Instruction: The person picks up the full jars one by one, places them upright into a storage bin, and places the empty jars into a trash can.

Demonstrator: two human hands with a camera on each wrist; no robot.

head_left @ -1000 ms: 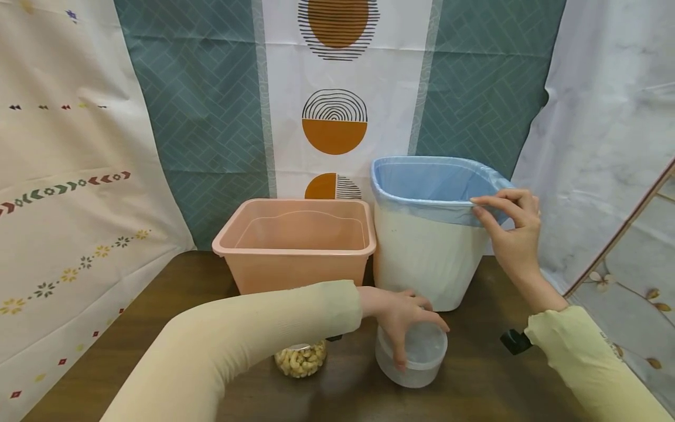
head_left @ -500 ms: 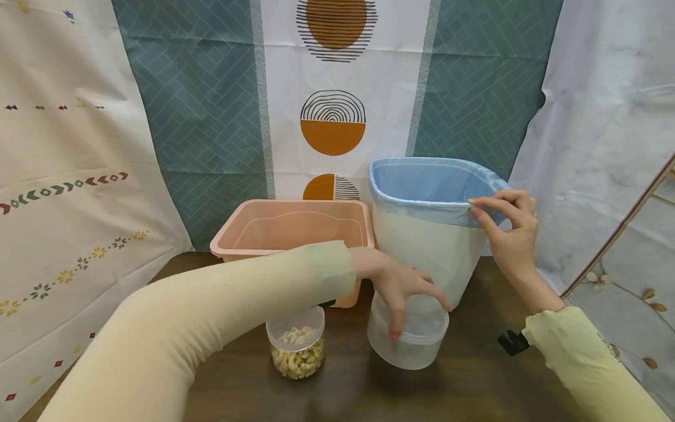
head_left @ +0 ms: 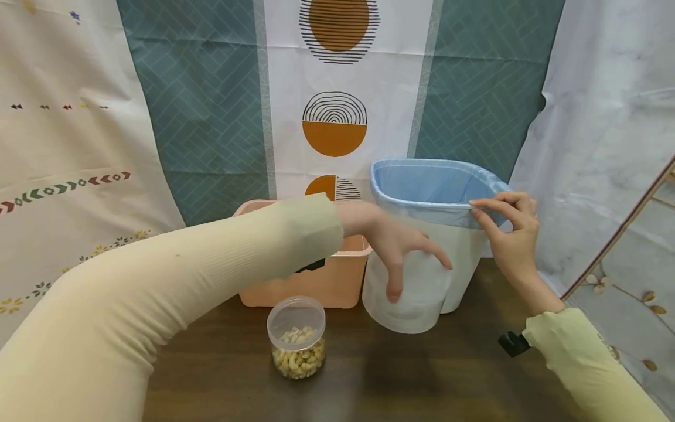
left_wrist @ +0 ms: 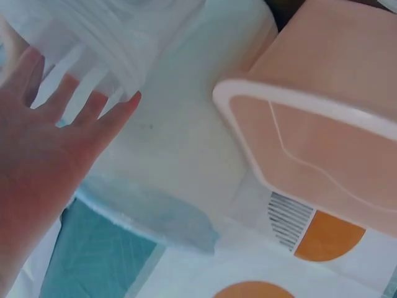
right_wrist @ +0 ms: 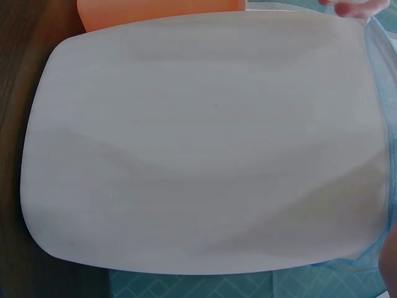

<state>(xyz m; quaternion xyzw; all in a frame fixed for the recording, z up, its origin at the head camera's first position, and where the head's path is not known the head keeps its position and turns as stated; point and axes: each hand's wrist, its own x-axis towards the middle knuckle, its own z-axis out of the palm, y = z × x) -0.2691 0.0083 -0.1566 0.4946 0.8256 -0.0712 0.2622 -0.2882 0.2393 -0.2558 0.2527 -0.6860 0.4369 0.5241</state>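
My left hand (head_left: 403, 258) grips a translucent white plastic container (head_left: 406, 299) from above and holds it off the table, just in front of the white bin (head_left: 464, 258). In the left wrist view the fingers (left_wrist: 93, 108) spread over the container (left_wrist: 105, 37), with the bin's wall (left_wrist: 186, 143) behind. My right hand (head_left: 503, 225) pinches the blue bag liner (head_left: 427, 184) at the bin's front right rim. The right wrist view is filled by the bin's white wall (right_wrist: 205, 143), with the liner (right_wrist: 381, 74) at the right edge.
A pink plastic tub (head_left: 327, 278) stands to the left of the bin, partly hidden by my left sleeve. A small clear jar of cashews (head_left: 297, 339) sits on the dark wooden table (head_left: 411, 381). Patterned curtains hang close behind and on both sides.
My left hand has lifted the translucent container off the table, up and toward the bin. The raised arm has uncovered the cashew jar. My right hand has stayed on the liner.
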